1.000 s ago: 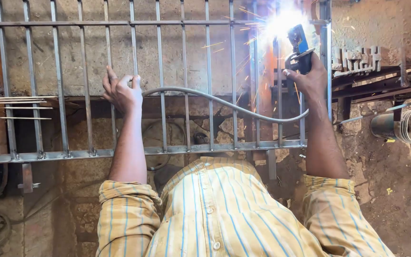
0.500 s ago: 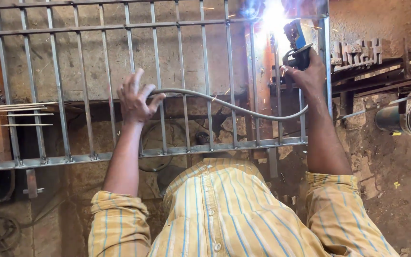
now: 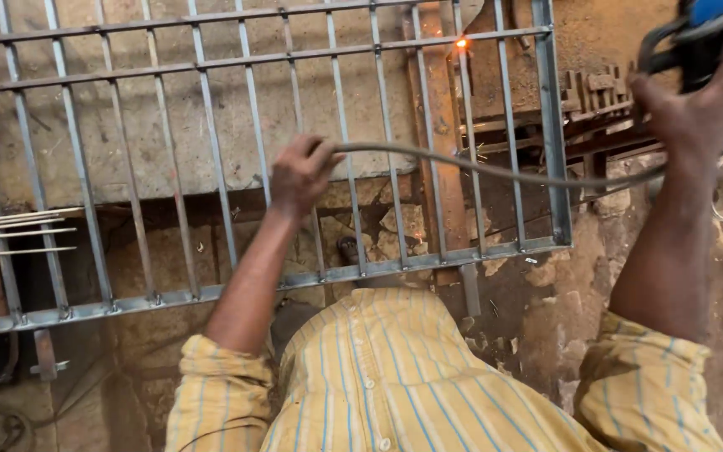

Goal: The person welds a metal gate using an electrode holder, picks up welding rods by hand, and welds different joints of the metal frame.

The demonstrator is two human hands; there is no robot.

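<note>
Mid-frame, left hand [image 3: 301, 174] is closed around the grey cable [image 3: 495, 172], lifting it off the metal grille [image 3: 211, 295]; upper right, right hand [image 3: 700, 109] grips the electrode holder [image 3: 696, 38], raised away from the glowing weld spot [image 3: 462, 43].

The person wears a yellow shirt [image 3: 395, 377] with thin blue stripes and small pale buttons down the front. Its sleeves [image 3: 215, 393] are rolled up well behind both hands, leaving the forearms bare. No gloves show.
</note>
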